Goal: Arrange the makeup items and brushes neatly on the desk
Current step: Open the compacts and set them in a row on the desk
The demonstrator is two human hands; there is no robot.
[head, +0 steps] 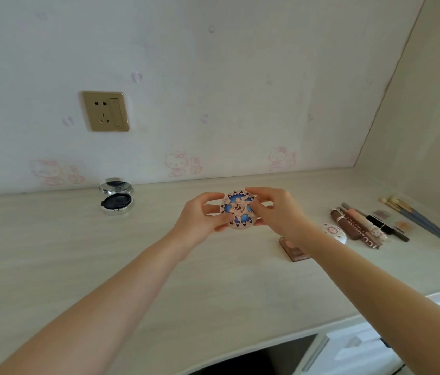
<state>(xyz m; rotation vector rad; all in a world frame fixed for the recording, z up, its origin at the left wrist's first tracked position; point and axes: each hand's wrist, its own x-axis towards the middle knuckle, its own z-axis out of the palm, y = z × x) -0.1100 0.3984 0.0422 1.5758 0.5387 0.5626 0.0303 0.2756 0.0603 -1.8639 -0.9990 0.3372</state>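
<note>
Nearest the viewer, two bare forearms reach out over the pale desk point(78, 266) and meet above its middle, where the left hand point(200, 220) and the right hand point(278, 212) together hold a round patterned compact point(237, 209), blue and rose in colour, its decorated face tilted toward the camera. Both sets of fingers are curled closed on the rim, thumbs and fingertips pinching from opposite sides; whether the lid is latched cannot be told. Because the compact is held by its edge alone and clear of the surface, a slackened pinch would probably let it drop and strike the desk, and a hinged lid, if loose, might swing open. Just beneath the right wrist lies a small square reddish palette point(294, 251), partly hidden by the arm; lowering that arm could nudge it. Beyond it to the right, a small white round case point(335, 231) sits just beside a row of tubes and pencils point(362, 226), with blue-handled brushes point(416, 217) further right, all lying roughly parallel; setting the compact down among them carelessly risks rolling the slender items out of line. Farther left, near the wall, an open black-and-silver compact point(116, 197) stands well apart, unarranged. A wall socket point(105, 110) is mounted above it.
</note>
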